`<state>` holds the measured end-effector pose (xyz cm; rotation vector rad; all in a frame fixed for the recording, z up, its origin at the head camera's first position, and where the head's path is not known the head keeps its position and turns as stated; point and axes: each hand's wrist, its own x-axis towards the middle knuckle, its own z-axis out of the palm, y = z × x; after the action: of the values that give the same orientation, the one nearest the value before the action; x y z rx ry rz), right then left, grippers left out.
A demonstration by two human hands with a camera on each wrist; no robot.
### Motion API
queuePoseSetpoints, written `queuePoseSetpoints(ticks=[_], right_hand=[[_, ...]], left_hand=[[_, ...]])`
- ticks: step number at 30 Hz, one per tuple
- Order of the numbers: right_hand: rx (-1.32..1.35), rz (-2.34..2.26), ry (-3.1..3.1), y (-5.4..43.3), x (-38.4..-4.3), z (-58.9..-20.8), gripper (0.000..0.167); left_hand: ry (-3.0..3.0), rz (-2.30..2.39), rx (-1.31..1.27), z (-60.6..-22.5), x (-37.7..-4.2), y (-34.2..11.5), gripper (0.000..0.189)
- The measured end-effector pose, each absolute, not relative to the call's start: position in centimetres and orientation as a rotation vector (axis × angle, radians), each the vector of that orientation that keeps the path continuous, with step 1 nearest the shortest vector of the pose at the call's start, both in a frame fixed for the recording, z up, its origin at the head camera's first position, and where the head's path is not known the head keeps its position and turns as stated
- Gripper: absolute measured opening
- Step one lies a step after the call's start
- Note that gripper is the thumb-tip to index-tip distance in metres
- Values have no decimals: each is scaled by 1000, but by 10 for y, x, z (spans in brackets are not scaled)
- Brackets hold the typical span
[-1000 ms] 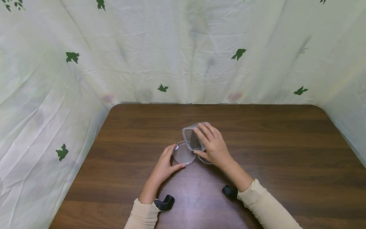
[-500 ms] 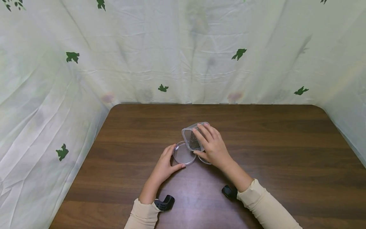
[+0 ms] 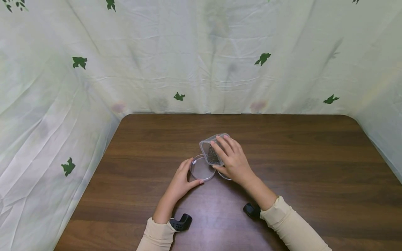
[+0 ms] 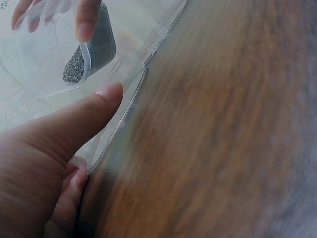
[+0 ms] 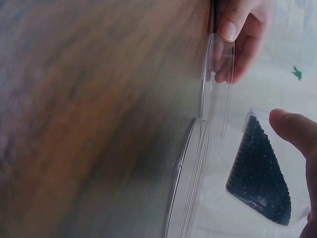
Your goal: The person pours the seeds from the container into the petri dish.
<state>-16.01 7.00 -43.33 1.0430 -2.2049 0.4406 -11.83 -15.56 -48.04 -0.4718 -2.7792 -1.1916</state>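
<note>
My left hand [image 3: 180, 182] holds a clear round petri dish [image 3: 201, 170] on the table, thumb at its near edge and fingers around the far left side. Above its right side, my right hand [image 3: 235, 162] grips a clear plastic tub [image 3: 205, 147], tipped with its mouth toward the dish. Small dark seed-like grains [image 4: 74, 68] lie heaped against the tub's lower side, short of the rim. The right wrist view shows the same dark mass [image 5: 258, 171] through the tub's wall. No grains show in the dish.
A second clear round dish or lid [image 3: 225, 176] lies right beside the first, partly hidden under the right hand and tub. The brown wooden table [image 3: 314, 167] is bordered by white cloth [image 3: 201, 62] with green leaf-like shapes at the back and sides.
The tub and right hand have shifted very slightly left, and the grains sit a little further left in view. The left hand and petri dish have stayed in place.
</note>
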Motion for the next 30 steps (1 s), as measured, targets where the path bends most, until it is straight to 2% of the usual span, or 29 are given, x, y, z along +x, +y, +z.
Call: queuePoseSetpoints(ticks=[30], right_hand=[[1048, 425, -2207, 68, -160, -435, 90]], left_hand=[[-2808, -1208, -448, -481, -118, -156, 86]])
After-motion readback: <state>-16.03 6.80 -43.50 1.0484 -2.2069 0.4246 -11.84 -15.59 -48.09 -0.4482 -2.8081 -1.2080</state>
